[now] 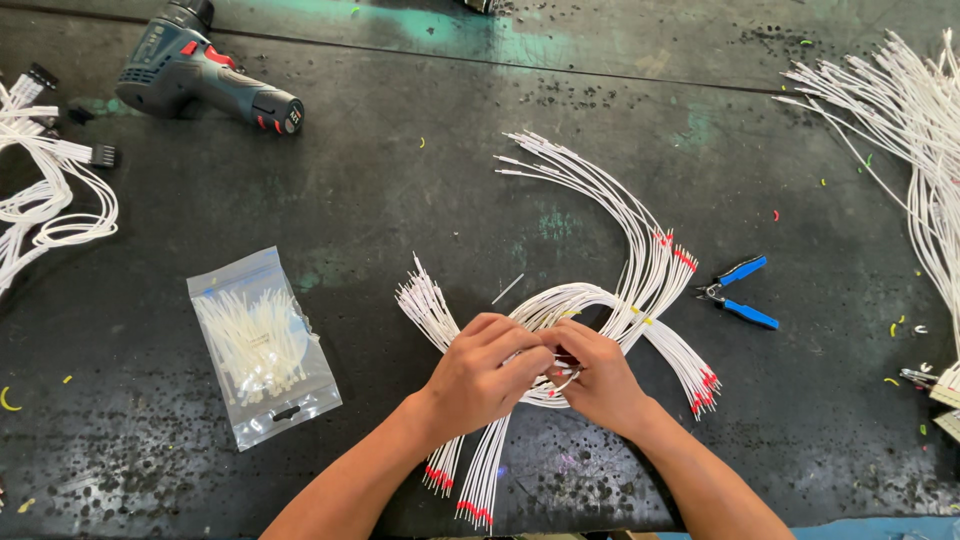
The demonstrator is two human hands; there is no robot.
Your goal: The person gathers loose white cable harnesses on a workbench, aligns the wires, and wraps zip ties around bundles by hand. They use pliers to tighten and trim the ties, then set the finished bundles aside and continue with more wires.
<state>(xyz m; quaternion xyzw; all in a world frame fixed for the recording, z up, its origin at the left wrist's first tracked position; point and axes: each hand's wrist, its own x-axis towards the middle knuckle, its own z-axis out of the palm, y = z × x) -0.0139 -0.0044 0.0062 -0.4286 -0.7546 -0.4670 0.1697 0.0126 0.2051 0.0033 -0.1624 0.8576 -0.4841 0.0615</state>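
Wires looped in white coils (45, 195) lie at the far left edge of the dark, scuffed worktable (400, 200), ending in small black connectors. Up and right of them a dark cordless drill (200, 70) with red trim rests on its side. Well left of the hands, a clear flat zip bag (262, 345) holds a heap of thin white cable ties; it is rectangular, glossy, with a hang slot at its lower end.

At the centre sits the bundle of white wires (600, 260), thin and smooth, fanned into arcs with red-sleeved tips at several ends. The left hand (485, 375) lies curled over the bundle's crossing point, fingers bent and pressed onto the wires. The right hand (598, 378) touches it from the right, fingertips pinching the strands where the two hands meet; what exactly sits between the fingers cannot be told.

Just right of the bundle lie small pliers (735, 292) with blue handles, spread apart. Farther right, another sheaf of white wires (915, 150) sweeps along the table edge.
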